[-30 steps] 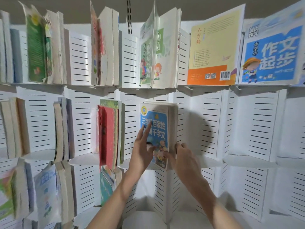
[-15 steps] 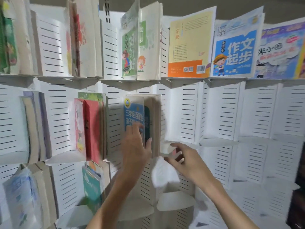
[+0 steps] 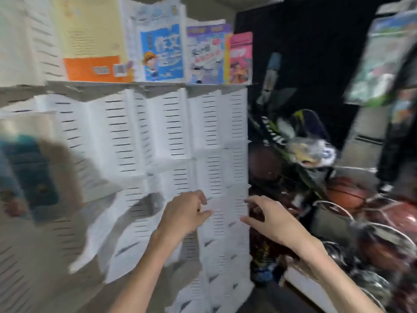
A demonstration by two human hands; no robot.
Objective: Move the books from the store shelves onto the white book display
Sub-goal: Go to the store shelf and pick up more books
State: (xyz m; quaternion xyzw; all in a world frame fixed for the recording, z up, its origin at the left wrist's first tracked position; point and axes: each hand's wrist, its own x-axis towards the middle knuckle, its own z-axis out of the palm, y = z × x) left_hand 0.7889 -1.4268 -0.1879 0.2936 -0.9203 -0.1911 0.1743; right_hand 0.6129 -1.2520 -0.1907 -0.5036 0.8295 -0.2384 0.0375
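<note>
Both hands are held empty with fingers loosely spread: the left hand before the white book display, the right hand at its edge. A blurred blue book, probably shelved, is seen far left of them.

Large white characters "作文" show on the blue-covered book standing on the white book display, high above the fingers of the left hand. The print below those characters blurs beyond reading. White lettering on a black strap, up and right of the right hand's fingers, is also illegible.
</note>
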